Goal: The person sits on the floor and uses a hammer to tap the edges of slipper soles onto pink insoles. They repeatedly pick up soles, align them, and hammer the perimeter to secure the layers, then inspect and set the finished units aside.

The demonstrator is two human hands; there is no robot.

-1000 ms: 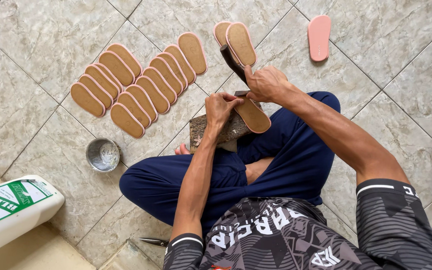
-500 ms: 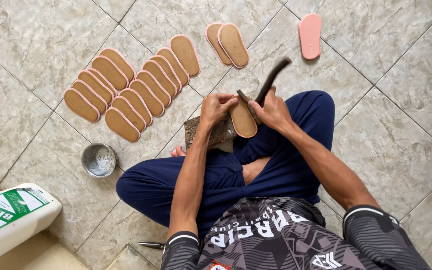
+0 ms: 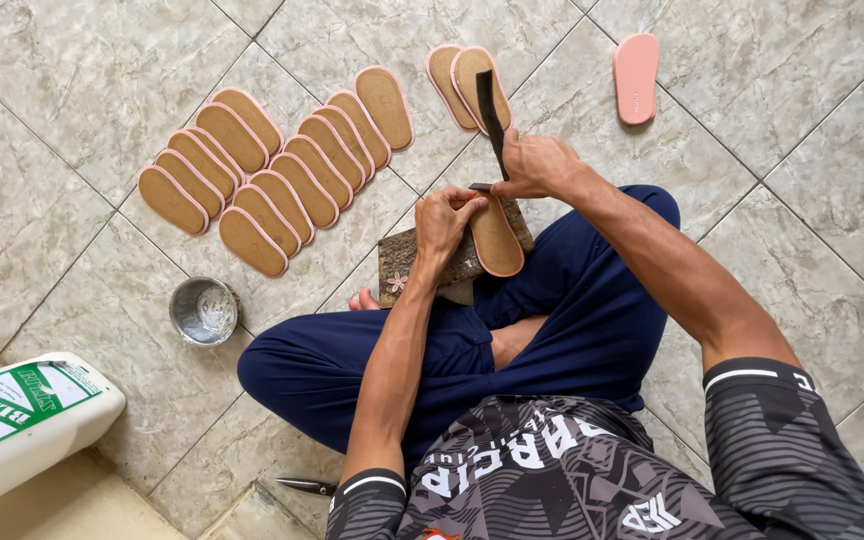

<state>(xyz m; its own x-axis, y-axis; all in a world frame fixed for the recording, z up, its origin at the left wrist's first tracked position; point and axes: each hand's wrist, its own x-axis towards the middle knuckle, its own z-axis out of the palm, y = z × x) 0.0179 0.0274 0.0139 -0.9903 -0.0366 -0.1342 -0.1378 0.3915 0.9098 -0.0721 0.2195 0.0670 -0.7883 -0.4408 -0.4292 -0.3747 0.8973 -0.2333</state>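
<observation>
One tan sole (image 3: 497, 238) with a pink edge lies on a worn block (image 3: 422, 262) that sits over my crossed legs, and that is what I am working on. My left hand (image 3: 444, 222) presses down on the sole's near end, fingers curled together on it and pinning it to the block. My right hand (image 3: 537, 165) is closed tight around the handle of a dark hammer (image 3: 490, 110), which sticks up and away from me, its head hidden low behind the hand so I cannot tell if it touches the sole. Just past the hammer, two more soles (image 3: 464, 80) overlap on the tile floor (image 3: 72, 80). To the left of them is a fanned batch of soles (image 3: 272, 165), two overlapping rows, all tan with pink rims, well apart from the block. A single pink sole (image 3: 636, 78) lies face down far right, alone. A small metal tin (image 3: 203, 311) stands near my left knee, below the batch. A white jug (image 3: 22, 425) with a green label lies on its side at the lower left corner. A thin pointed tool (image 3: 304, 486) peeks out beside my left elbow; too small to tell what kind.
</observation>
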